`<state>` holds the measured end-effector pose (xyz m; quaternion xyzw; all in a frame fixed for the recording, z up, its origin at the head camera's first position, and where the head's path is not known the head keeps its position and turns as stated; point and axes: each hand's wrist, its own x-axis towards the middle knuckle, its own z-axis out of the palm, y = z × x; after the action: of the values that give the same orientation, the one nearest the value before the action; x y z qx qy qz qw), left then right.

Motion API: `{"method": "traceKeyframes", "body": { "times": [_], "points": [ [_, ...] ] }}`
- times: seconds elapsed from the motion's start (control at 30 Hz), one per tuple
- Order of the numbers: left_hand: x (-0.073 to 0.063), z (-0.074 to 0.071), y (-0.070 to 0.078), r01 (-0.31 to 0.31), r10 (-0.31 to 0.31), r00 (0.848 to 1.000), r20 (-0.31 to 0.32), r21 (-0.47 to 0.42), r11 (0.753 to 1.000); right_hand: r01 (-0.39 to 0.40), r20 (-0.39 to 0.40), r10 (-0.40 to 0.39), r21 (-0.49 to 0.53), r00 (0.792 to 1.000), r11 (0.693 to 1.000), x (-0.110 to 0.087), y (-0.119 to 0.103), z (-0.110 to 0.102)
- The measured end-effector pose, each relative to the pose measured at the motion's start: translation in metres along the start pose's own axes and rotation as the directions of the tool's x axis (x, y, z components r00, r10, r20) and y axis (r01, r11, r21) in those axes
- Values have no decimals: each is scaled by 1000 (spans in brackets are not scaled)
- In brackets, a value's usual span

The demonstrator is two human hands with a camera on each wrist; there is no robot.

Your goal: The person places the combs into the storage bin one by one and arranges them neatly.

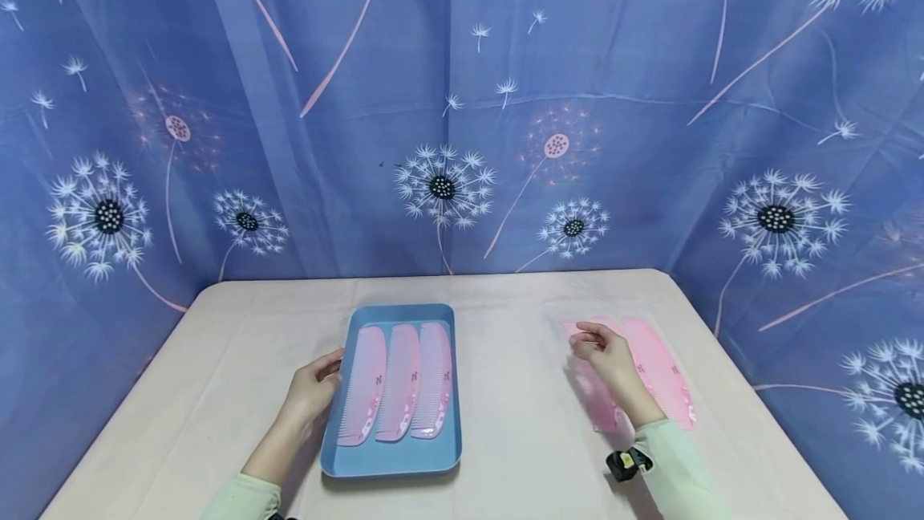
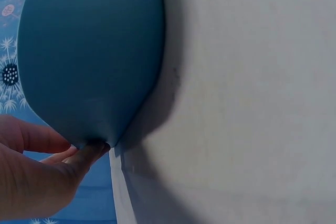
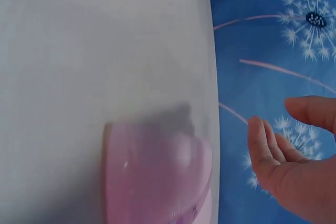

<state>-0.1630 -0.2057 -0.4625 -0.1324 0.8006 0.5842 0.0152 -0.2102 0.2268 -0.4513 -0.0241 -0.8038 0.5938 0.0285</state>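
Loose pink combs [image 1: 664, 375] lie side by side on my right, at least two; my hand hides part of the group, so I cannot give a sure count. My right hand [image 1: 609, 359] is above them, thumb apart from the loosely bent fingers, holding nothing. My left hand [image 1: 310, 392] pinches the left rim of the blue tray [image 1: 390, 464], where three combs [image 1: 399, 383] lie in a row, teeth leftward, curved backs rightward. Judgement: picking up a loose comb is best done by its smooth back, sparing the teeth, and one at a time since they lie so close; a light left-hand pinch should steady the tray without tipping it. Edges: the tray's right wall is close beside the third comb, with more floor at the near end. A wide stretch of tabletop [image 1: 512, 392] runs between tray and loose combs, good room for a low crossing. The tray's far rim is near the back edge, the patterned cloth [image 1: 491, 143] just behind.
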Motion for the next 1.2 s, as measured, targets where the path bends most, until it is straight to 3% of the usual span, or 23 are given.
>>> {"method": "traceKeyframes", "body": {
  "times": [0.63,1.2],
  "points": [
    [1,0,-1,11,-11,1000,-1,23,1000,-94,-21,91,-160,996,983,-4,14,-27],
    [3,1,-2,25,-24,1000,-12,25,999,-124,3,126,-160,992,979,0,21,-33]
  ]
}}
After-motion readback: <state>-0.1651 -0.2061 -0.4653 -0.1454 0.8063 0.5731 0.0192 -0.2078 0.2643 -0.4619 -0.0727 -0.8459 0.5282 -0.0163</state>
